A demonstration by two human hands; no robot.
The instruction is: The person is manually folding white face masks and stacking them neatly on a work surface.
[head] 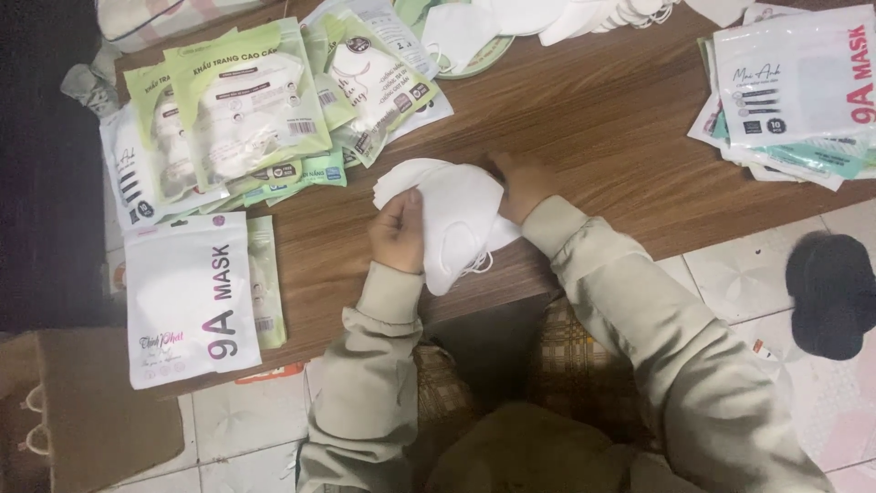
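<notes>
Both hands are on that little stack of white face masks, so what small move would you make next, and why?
Probably square the stack of white masks with both hands. The left hand pinches its near edge and the right hand grips the far side, yet the masks are fanned unevenly and ear loops dangle below. Filled pouches lie on the wooden table, which suggests a neat stack fits one best.

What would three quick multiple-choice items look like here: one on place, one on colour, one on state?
1. Where is the stack of masks?
A. on the floor tiles
B. over the wooden table, between both hands
C. inside a packet

2. What colour are the held masks?
A. white
B. black
C. green

3. How do the hands stand?
A. both idle
B. only one gripping
C. left hand and right hand both gripping the stack

Answers: B, the stack sits above the brown tabletop; A, the masks are plain white; C, fingers of each hand close on opposite edges.
</notes>
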